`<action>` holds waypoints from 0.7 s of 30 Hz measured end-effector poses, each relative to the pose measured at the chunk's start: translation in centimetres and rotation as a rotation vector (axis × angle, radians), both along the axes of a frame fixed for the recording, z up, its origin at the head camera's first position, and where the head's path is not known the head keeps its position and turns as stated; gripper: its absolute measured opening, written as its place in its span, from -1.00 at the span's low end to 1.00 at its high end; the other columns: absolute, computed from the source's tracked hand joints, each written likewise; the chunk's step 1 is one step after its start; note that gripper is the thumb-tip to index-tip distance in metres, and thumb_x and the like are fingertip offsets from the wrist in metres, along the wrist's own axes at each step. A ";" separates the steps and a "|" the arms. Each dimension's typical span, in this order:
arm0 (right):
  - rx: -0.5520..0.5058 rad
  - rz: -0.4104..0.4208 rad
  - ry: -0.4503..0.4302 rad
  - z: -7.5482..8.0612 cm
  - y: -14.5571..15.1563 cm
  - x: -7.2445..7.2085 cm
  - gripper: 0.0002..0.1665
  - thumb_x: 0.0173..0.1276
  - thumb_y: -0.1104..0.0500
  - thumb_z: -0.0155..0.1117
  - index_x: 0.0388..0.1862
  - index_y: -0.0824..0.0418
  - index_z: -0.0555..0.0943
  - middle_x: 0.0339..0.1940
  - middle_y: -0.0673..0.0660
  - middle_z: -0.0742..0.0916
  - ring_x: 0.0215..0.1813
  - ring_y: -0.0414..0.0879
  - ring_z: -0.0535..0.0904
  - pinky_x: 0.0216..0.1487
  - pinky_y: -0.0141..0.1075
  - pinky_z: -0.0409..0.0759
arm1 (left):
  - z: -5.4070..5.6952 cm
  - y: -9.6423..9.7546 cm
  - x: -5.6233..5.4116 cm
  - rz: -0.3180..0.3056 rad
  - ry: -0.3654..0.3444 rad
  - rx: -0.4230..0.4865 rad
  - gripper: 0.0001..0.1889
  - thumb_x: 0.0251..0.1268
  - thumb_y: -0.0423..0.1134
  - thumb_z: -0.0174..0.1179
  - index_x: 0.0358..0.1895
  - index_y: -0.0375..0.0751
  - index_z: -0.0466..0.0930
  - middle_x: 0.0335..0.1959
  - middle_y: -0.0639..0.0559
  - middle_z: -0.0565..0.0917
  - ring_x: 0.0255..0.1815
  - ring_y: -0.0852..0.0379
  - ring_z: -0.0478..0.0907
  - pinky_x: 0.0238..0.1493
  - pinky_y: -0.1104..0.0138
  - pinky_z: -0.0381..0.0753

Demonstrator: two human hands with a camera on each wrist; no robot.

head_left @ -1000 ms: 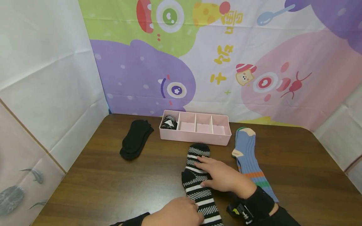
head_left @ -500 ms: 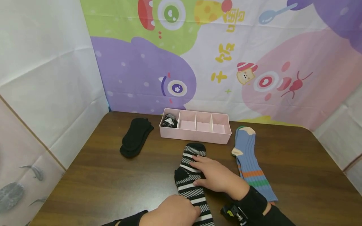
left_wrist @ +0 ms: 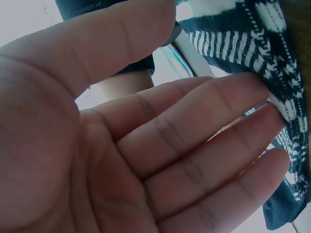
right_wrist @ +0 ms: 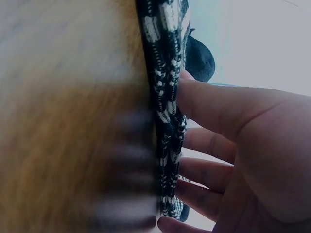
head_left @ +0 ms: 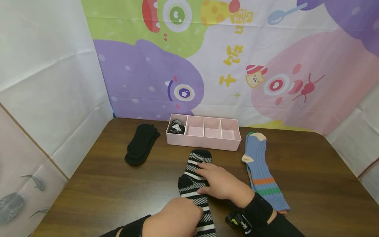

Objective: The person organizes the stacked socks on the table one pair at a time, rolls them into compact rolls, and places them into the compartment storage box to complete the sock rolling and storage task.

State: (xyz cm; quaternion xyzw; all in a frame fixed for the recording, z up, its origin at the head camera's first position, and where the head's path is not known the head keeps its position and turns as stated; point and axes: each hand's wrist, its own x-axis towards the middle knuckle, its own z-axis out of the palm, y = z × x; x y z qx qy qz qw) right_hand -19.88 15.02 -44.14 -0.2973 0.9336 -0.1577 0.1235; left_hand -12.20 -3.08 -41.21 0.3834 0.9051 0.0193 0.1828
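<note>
A black-and-white striped sock (head_left: 189, 189) lies lengthwise on the table, toe pointing away. From the right, my right hand (head_left: 222, 181) rests on its foot part with fingers spread; in the right wrist view those fingers (right_wrist: 209, 145) touch the top of the flat, layered-looking knit. Nearer to me, my left hand (head_left: 173, 217) is at the leg part, its fingertips hidden in the head view. The left wrist view shows its fingers (left_wrist: 194, 131) nearly straight, tips touching the sock (left_wrist: 291, 97), thumb extended. The cuff end runs out of the head view.
Behind the sock stands a pink divided box (head_left: 204, 141), a dark striped bundle (head_left: 176, 127) in its leftmost compartment. Black socks (head_left: 142, 144) lie at left. Blue socks (head_left: 257, 161) with orange and green bands lie at right, close to my right forearm. A printed cloth (head_left: 231, 108) hangs behind the table.
The striped sock has slid to the left across the table, with both hands moving along on it. The box and the other socks have stayed in place.
</note>
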 end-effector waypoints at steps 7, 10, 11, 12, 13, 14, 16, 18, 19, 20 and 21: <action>0.020 -0.012 0.000 0.3 0.0 0.5 -0.20 0.39 -0.08 0.45 0.51 0.17 0.45 0.59 0.19 0.38 0.58 0.14 0.24 0.47 0.14 0.25 | 0.3 0.1 0.3 -0.010 0.068 0.004 -0.91 0.13 -0.13 0.46 -0.44 0.00 0.77 -0.55 0.20 0.63 -0.56 0.23 0.50 -0.50 0.24 0.60; 0.077 -0.014 0.020 0.8 0.0 1.3 -0.19 0.38 -0.10 0.44 0.50 0.20 0.46 0.57 0.21 0.39 0.57 0.15 0.26 0.46 0.12 0.29 | 0.1 0.2 0.6 -0.015 0.090 0.008 -0.90 0.10 -0.13 0.48 -0.48 0.00 0.76 -0.59 0.20 0.62 -0.59 0.24 0.47 -0.54 0.25 0.57; 0.100 -0.014 0.026 1.0 0.0 1.7 -0.18 0.37 -0.11 0.46 0.49 0.21 0.46 0.56 0.22 0.41 0.56 0.15 0.27 0.45 0.11 0.30 | 0.1 0.2 0.6 -0.012 0.085 0.009 -0.89 0.09 -0.13 0.48 -0.48 0.00 0.76 -0.60 0.20 0.61 -0.59 0.24 0.47 -0.54 0.26 0.57; 0.124 -0.013 0.029 1.4 0.0 2.1 -0.18 0.35 -0.12 0.47 0.47 0.23 0.48 0.54 0.23 0.43 0.56 0.15 0.28 0.45 0.10 0.31 | 0.0 0.3 0.6 -0.009 0.072 0.010 -0.89 0.09 -0.12 0.49 -0.47 0.00 0.77 -0.60 0.20 0.61 -0.59 0.24 0.47 -0.53 0.26 0.58; 0.145 -0.013 0.027 1.7 0.0 2.5 -0.17 0.32 -0.12 0.50 0.45 0.23 0.50 0.52 0.22 0.45 0.55 0.14 0.30 0.44 0.09 0.32 | 0.0 0.3 0.6 -0.006 0.066 0.015 -0.88 0.09 -0.12 0.49 -0.49 -0.01 0.76 -0.60 0.20 0.61 -0.59 0.24 0.47 -0.53 0.26 0.58; 0.165 -0.007 0.027 2.0 0.0 2.9 -0.16 0.29 -0.13 0.52 0.43 0.24 0.51 0.51 0.22 0.47 0.54 0.14 0.31 0.44 0.09 0.33 | -0.1 0.3 0.6 -0.001 0.056 0.017 -0.87 0.09 -0.12 0.49 -0.49 -0.02 0.76 -0.61 0.20 0.61 -0.59 0.24 0.47 -0.52 0.26 0.59; 0.200 0.009 0.030 2.7 -0.1 3.9 -0.15 0.21 -0.14 0.57 0.38 0.23 0.55 0.44 0.19 0.53 0.49 0.12 0.37 0.41 0.09 0.36 | -0.1 0.2 0.7 0.014 0.041 0.023 -0.85 0.09 -0.12 0.49 -0.51 -0.03 0.76 -0.61 0.20 0.61 -0.59 0.24 0.46 -0.51 0.27 0.59; 0.235 0.032 0.044 3.3 -0.2 4.7 -0.20 0.14 -0.14 0.62 0.28 0.22 0.61 0.30 0.15 0.62 0.37 0.08 0.48 0.33 0.05 0.44 | -0.1 0.1 0.8 0.007 0.059 0.033 -0.84 0.09 -0.14 0.50 -0.55 -0.03 0.74 -0.63 0.20 0.59 -0.62 0.25 0.43 -0.55 0.30 0.56; 0.246 0.040 0.056 3.5 -0.3 5.2 -0.23 0.11 -0.13 0.64 0.22 0.22 0.64 0.20 0.13 0.66 0.28 0.07 0.54 0.27 0.03 0.49 | -0.1 0.0 0.9 -0.001 0.081 0.039 -0.83 0.08 -0.15 0.50 -0.57 -0.03 0.72 -0.65 0.20 0.57 -0.63 0.26 0.41 -0.58 0.31 0.54; 0.254 0.048 0.066 3.7 -0.3 5.6 -0.28 0.07 -0.12 0.66 0.14 0.22 0.67 0.10 0.11 0.69 0.17 0.04 0.58 0.19 0.00 0.54 | -0.1 0.0 1.0 -0.005 0.092 0.043 -0.82 0.08 -0.16 0.50 -0.57 -0.02 0.71 -0.66 0.21 0.56 -0.64 0.27 0.40 -0.61 0.33 0.51; 0.260 0.059 0.074 3.8 -0.3 6.1 -0.33 0.04 -0.10 0.67 0.05 0.22 0.70 -0.02 0.08 0.71 0.06 0.01 0.61 0.11 -0.04 0.58 | -0.1 -0.1 1.1 -0.005 0.097 0.046 -0.82 0.07 -0.16 0.50 -0.57 -0.01 0.70 -0.67 0.21 0.55 -0.65 0.28 0.38 -0.62 0.34 0.49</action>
